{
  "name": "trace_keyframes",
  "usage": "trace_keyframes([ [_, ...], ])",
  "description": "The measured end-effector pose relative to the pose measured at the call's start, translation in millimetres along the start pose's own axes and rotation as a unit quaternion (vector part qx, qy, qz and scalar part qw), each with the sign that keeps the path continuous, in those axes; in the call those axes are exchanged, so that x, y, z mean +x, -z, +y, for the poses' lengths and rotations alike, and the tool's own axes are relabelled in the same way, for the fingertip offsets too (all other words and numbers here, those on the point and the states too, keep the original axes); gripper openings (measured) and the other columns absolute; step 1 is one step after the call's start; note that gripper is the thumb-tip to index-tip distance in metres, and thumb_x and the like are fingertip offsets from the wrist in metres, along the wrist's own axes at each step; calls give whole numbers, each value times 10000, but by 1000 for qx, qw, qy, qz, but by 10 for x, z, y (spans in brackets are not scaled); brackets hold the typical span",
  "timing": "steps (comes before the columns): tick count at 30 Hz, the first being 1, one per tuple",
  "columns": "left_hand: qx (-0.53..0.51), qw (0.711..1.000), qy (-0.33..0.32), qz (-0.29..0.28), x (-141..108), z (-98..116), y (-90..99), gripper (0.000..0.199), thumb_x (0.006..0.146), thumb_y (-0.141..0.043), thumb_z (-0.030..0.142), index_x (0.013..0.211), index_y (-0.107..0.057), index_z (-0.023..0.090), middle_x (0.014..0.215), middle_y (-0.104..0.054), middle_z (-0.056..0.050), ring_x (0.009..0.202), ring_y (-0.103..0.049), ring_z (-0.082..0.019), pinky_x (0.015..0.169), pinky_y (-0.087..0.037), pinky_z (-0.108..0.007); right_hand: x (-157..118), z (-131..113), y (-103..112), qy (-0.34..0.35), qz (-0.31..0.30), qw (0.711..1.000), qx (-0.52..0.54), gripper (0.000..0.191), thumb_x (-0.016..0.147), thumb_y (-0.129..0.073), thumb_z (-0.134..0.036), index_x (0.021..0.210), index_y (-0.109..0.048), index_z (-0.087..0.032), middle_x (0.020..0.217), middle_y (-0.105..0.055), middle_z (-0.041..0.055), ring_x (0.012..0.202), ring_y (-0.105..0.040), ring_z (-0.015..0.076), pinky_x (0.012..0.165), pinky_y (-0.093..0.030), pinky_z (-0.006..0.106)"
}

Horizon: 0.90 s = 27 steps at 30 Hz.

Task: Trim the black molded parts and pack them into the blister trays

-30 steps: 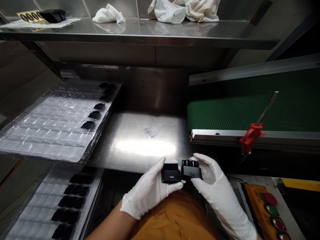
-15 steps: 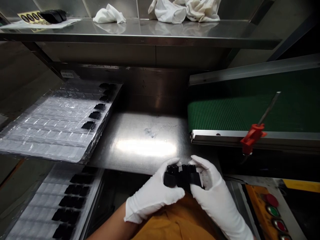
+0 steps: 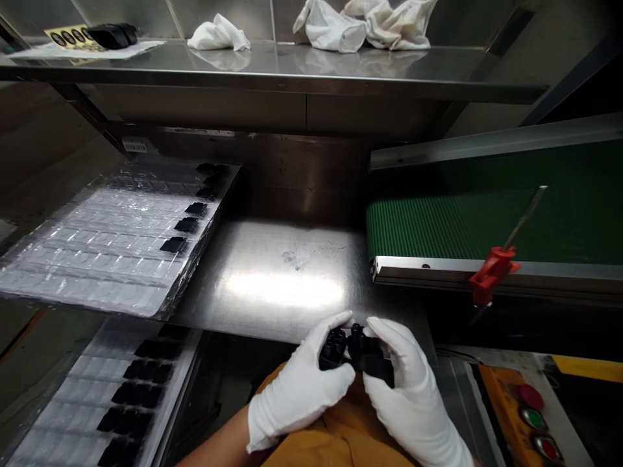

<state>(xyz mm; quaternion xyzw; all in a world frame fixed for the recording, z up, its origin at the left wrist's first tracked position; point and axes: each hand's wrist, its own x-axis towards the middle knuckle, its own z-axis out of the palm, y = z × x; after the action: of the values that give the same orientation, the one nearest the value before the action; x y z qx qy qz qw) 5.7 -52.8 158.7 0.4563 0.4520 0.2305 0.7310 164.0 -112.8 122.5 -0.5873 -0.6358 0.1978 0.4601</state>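
White gloves cover both hands, held close together at the near edge of the steel table (image 3: pixel 272 259). Curled around a small black plastic part (image 3: pixel 333 349) is my left hand (image 3: pixel 304 373). My right hand (image 3: pixel 411 383) grips another black plastic part (image 3: pixel 372 357), which has short round stubs on top. The two parts sit side by side, almost touching; whether they are joined I cannot tell. Gloved fingers hide portions of both. On the left, a clear plastic tray (image 3: pixel 111 246) carries several similar black pieces along its right edge.
A lower tray (image 3: pixel 63 402) with rows of black pieces lies at the lower left. To the right are a green conveyor belt (image 3: pixel 487 207), a red clamp with a metal rod (image 3: pixel 494 272) and an orange button box (image 3: pixel 503 402). White cloths (image 3: pixel 331 26) lie on the shelf above.
The black part in my left hand has tilted, and its stubs now point more to the side. My right hand has shifted slightly left and closed in around its part.
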Motion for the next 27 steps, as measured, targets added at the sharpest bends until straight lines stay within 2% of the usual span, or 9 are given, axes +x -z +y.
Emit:
trace_keyframes([
  [6,-21,992,-123,22,-41,-84,-23,614,743,-552,11,1313,-513,233,1237,-584,-78,1097,-573,-219,1008,-417,-337,-82,3,12,129,77,988,-35,886,710,-585,47,1441,-301,-366,1050,-575,47,962,-574,205,915,-508,418],
  [8,-45,990,-131,19,-27,-87,-24,591,748,-567,18,1301,-527,224,1225,-596,-81,1106,-571,-224,1026,-404,-346,-71,-6,21,128,82,988,-27,874,711,-585,53,1426,-326,-378,1063,-567,39,977,-570,189,929,-502,394],
  [10,-90,992,-90,14,22,-99,-13,588,716,-623,10,1262,-560,219,1214,-610,-83,1110,-574,-234,1040,-394,-362,-41,32,7,62,69,996,7,761,750,-576,9,1379,-398,-380,1149,-544,43,1063,-553,185,957,-494,379],
  [12,-174,984,-34,4,105,-139,15,596,673,-684,2,1223,-580,208,1212,-616,-90,1112,-579,-244,1041,-399,-378,12,148,-46,-50,52,994,80,582,786,-577,-70,1289,-494,-350,1245,-509,50,1160,-521,194,988,-481,387],
  [14,-280,960,17,5,202,-216,63,572,667,-707,4,1193,-584,192,1198,-624,-96,1100,-592,-234,1031,-418,-375,76,354,-138,-165,36,972,163,419,790,-600,-159,1186,-556,-287,1258,-520,59,1177,-527,204,1009,-465,403],
  [17,-389,917,82,42,326,-365,158,452,707,-684,9,1127,-602,151,1123,-652,-106,1022,-632,-199,982,-475,-330,141,786,-301,-282,5,934,221,403,733,-613,-226,1131,-553,-215,1147,-614,68,1077,-598,203,984,-479,401],
  [19,-416,899,116,70,374,-458,217,361,726,-675,14,1068,-619,111,1067,-665,-123,966,-651,-190,920,-518,-296,143,1084,-389,-318,-9,928,195,442,672,-582,-204,1113,-555,-186,1085,-651,72,1004,-632,205,933,-507,391],
  [22,-442,883,139,74,400,-556,272,277,755,-684,51,1025,-626,80,1040,-665,-140,936,-662,-193,849,-554,-268,106,1424,-460,-332,-3,936,119,442,600,-530,-160,1036,-603,-150,1029,-663,94,930,-645,225,904,-513,421],
  [27,-475,870,126,34,405,-592,282,174,820,-671,159,976,-630,93,971,-649,-96,880,-659,-159,782,-565,-234,59,1638,-489,-298,22,954,23,420,625,-530,-153,1029,-647,-168,1082,-624,108,1011,-595,259,996,-440,465],
])
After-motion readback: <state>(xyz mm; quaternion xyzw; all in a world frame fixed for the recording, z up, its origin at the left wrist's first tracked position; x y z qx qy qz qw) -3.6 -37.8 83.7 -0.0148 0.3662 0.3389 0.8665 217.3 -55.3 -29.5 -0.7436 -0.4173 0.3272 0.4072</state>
